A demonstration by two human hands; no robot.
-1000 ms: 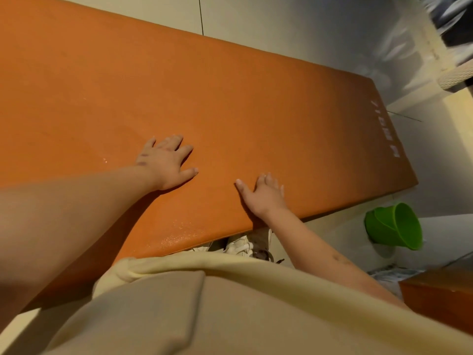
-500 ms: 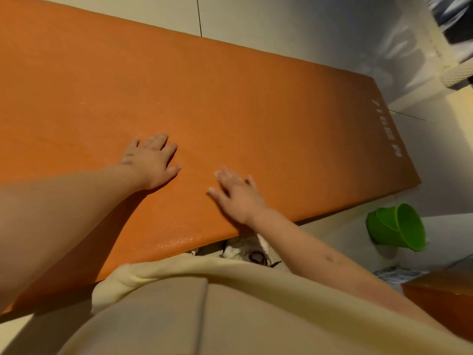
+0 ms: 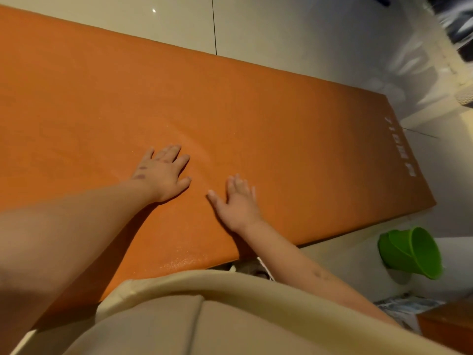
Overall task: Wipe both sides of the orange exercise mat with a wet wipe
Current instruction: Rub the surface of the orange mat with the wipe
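Orange, finely grained foam lay flat on pale glossy floor tiles (image 3: 281,29): the exercise mat (image 3: 268,119), a long rectangle cut off at the left of my view. Its right end carried small white lettering (image 3: 404,152) too blurred to read. Tiny glinting specks dotted its surface near the closer long edge.

My left hand (image 3: 161,172) and right hand (image 3: 238,203) both rested palm-down on the mat near that edge. Their fingers were straight, slightly spread and gripping nothing, and the two hands were close but apart.

Near the mat's closer right corner sat a smooth green plastic bucket (image 3: 412,252), tipped over; I could not tell whether it held anything.

My beige clothing (image 3: 204,316) hid part of the mat's near edge. Something pale and crumpled (image 3: 245,267) peeked out between cloth and mat, too covered to identify.
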